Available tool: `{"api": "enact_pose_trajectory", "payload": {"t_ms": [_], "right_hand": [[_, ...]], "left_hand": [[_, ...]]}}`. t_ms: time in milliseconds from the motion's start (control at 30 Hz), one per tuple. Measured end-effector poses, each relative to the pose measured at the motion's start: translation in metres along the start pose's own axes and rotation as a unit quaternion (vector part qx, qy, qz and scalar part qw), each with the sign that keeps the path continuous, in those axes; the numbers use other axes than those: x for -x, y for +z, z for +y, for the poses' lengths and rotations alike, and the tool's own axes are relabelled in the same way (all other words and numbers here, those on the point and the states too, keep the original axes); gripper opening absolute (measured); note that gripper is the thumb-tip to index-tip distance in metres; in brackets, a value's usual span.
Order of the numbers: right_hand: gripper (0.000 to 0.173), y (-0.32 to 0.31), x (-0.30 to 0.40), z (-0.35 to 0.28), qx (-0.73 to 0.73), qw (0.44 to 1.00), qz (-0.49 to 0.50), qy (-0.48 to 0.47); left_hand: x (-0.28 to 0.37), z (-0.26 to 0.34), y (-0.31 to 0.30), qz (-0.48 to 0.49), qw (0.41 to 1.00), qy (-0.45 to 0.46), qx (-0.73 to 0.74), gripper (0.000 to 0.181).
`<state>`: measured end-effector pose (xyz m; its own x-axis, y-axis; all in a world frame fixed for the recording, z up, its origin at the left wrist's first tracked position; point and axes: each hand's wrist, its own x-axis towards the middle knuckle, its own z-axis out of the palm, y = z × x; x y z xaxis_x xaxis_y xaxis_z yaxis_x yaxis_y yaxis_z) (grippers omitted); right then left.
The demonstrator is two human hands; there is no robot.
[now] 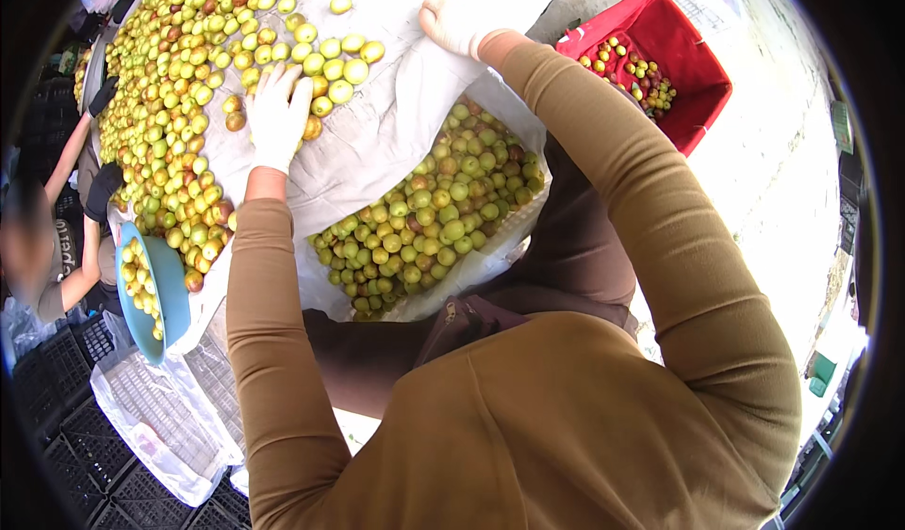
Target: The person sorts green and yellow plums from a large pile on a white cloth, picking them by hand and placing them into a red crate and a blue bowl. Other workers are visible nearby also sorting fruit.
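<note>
My left hand [279,116], in a white glove, rests palm down with fingers apart among green and brown-flushed jujubes [332,68] on a pale cloth [368,131]. Some fruit shows beside and under its palm. My right hand [456,21], gloved in white too, is curled on the cloth near its right side; what its fingers may hold is hidden. Below the cloth's near edge, between my legs, a crate with a white plastic liner [534,208] holds many jujubes [424,226]. The larger heap of jujubes [162,99] spreads to the left and far side.
A red-lined box [696,92] with some jujubes stands at right. On the left, a blue basin [173,283] holds jujubes near a co-worker's dark-gloved hand [104,191]. Black plastic crates [99,438] and a plastic-lined crate [162,403] sit at lower left.
</note>
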<state>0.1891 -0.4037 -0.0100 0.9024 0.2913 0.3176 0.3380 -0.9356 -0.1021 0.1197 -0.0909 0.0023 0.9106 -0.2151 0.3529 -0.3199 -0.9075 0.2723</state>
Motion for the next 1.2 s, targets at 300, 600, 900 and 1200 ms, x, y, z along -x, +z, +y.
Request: {"api": "enact_pose_trajectory", "payload": {"t_ms": [300,600,900,1200], "right_hand": [[0.04,-0.049,0.013,-0.013,-0.003,0.996,-0.08,0.026],[0.04,-0.047,0.013,-0.01,-0.026,0.996,-0.073,0.038],[0.042,-0.053,0.013,-0.013,-0.016,0.994,-0.098,0.044],[0.042,-0.058,0.018,-0.01,-0.026,0.997,-0.072,0.017]], "left_hand": [[0.155,0.106,0.014,-0.163,0.952,-0.085,0.244,0.017],[0.149,0.112,0.075,-0.436,0.896,0.0,-0.09,0.037],[0.125,0.128,0.084,-0.585,0.796,0.021,-0.156,0.053],[0.176,0.07,0.066,-0.386,0.886,-0.244,0.083,0.028]]}}
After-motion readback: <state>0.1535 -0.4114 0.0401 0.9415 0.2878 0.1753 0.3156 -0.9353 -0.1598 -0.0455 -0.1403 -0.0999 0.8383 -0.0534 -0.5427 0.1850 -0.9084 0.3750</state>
